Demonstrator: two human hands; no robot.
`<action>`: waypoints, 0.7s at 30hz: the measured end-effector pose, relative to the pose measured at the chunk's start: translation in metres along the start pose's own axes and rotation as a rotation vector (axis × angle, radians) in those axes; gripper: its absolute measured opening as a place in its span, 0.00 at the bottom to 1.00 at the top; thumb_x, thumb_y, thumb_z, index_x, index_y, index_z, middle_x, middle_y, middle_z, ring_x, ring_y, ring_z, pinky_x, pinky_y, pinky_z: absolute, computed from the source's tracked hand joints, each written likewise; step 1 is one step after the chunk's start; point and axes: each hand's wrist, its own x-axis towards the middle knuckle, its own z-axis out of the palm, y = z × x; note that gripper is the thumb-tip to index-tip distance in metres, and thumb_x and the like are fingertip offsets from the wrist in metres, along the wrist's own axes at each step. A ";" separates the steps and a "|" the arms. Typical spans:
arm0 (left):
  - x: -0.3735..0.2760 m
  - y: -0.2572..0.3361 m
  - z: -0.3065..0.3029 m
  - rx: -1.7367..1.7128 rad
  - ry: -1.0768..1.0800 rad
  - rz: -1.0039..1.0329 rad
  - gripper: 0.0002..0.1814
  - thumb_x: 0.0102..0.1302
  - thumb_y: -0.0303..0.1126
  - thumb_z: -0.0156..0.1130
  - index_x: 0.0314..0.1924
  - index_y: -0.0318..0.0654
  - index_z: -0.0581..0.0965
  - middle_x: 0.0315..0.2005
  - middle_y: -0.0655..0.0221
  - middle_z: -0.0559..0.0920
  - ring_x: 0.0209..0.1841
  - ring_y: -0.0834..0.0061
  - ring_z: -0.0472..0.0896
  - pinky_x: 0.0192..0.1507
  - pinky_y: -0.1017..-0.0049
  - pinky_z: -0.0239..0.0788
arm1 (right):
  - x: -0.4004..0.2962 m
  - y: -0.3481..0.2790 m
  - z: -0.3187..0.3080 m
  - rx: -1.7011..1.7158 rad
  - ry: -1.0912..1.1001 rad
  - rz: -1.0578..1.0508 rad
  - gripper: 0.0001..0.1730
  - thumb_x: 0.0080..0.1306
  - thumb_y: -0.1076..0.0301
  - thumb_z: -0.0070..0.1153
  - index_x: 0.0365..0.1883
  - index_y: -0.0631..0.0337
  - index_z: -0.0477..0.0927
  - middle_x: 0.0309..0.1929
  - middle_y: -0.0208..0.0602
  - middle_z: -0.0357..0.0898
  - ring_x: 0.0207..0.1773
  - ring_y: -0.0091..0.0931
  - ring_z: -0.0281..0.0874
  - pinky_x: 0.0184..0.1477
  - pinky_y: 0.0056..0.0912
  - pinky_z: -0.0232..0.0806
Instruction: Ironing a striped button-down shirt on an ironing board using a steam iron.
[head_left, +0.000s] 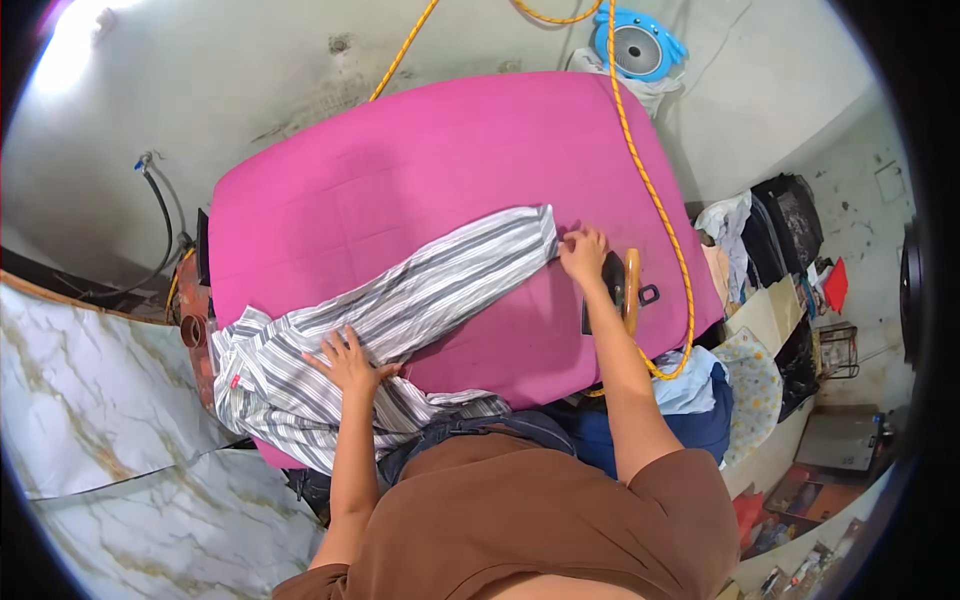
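A grey-and-white striped shirt (300, 375) lies on the pink cloth cover (450, 142) of a table, one sleeve stretched out toward the upper right. Spread flat on the shirt near the shoulder is my left hand (351, 366), fingers apart. My right hand (583, 251) is at the end of the sleeve, its fingertips at the cuff corner; whether they pinch the cloth is hard to see. Just right of that hand stands a clothes iron (615, 281) with a wooden handle (631, 289), partly behind my right forearm. The lower part of the shirt hangs over the near edge.
A yellow cord (651, 187) hangs from above and loops beside the iron. A blue fan (636, 49) is beyond the far right corner. Folded clothes (686, 390) are piled at the right. Marble-patterned panels (97, 390) stand on the left.
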 end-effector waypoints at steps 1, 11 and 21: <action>0.001 0.002 -0.001 -0.001 0.000 -0.001 0.74 0.25 0.73 0.75 0.74 0.48 0.59 0.71 0.54 0.63 0.74 0.50 0.57 0.70 0.34 0.15 | -0.009 -0.006 0.006 -0.036 0.102 -0.026 0.20 0.60 0.59 0.63 0.49 0.56 0.82 0.71 0.48 0.62 0.74 0.52 0.51 0.72 0.59 0.47; 0.006 0.004 -0.004 -0.003 -0.080 0.064 0.79 0.24 0.71 0.77 0.76 0.46 0.52 0.73 0.53 0.58 0.76 0.48 0.50 0.68 0.30 0.16 | 0.015 -0.047 0.010 -0.290 -0.251 -0.311 0.35 0.76 0.41 0.31 0.78 0.39 0.49 0.81 0.20 0.44 0.82 0.39 0.34 0.76 0.65 0.26; 0.029 0.009 -0.006 -0.168 0.097 0.059 0.47 0.62 0.63 0.58 0.74 0.45 0.58 0.73 0.63 0.61 0.76 0.49 0.51 0.69 0.31 0.17 | 0.064 -0.020 0.014 0.064 0.105 -0.338 0.23 0.59 0.69 0.61 0.54 0.45 0.80 0.71 0.33 0.64 0.76 0.45 0.50 0.72 0.60 0.47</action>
